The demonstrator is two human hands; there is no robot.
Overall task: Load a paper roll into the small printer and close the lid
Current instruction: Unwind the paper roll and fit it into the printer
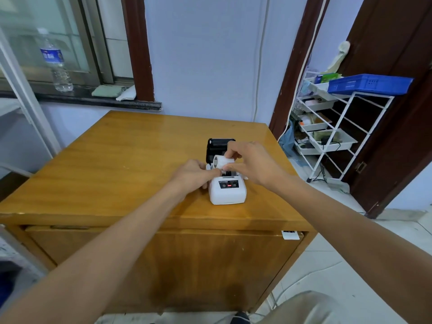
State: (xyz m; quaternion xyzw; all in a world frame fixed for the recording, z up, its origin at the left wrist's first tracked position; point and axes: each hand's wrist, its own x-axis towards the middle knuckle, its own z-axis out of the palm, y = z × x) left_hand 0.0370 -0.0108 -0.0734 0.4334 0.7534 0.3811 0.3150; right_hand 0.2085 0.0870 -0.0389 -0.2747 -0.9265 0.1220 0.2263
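Note:
A small white printer (227, 194) sits on the wooden table (131, 160), right of centre. Its black lid (216, 146) stands open at the back. A white paper roll (221, 160) lies on its side just above the open compartment. My right hand (252, 162) pinches the roll from the top and right. My left hand (195, 175) rests against the printer's left side, its fingertips touching the roll's lower edge. The compartment itself is mostly hidden by my fingers.
A white wire rack (332, 127) with trays and a blue crate (369, 84) stands to the right of the table. A water bottle (57, 61) and folded cloths (109, 91) sit on the window sill behind. The near table edge is close to my body.

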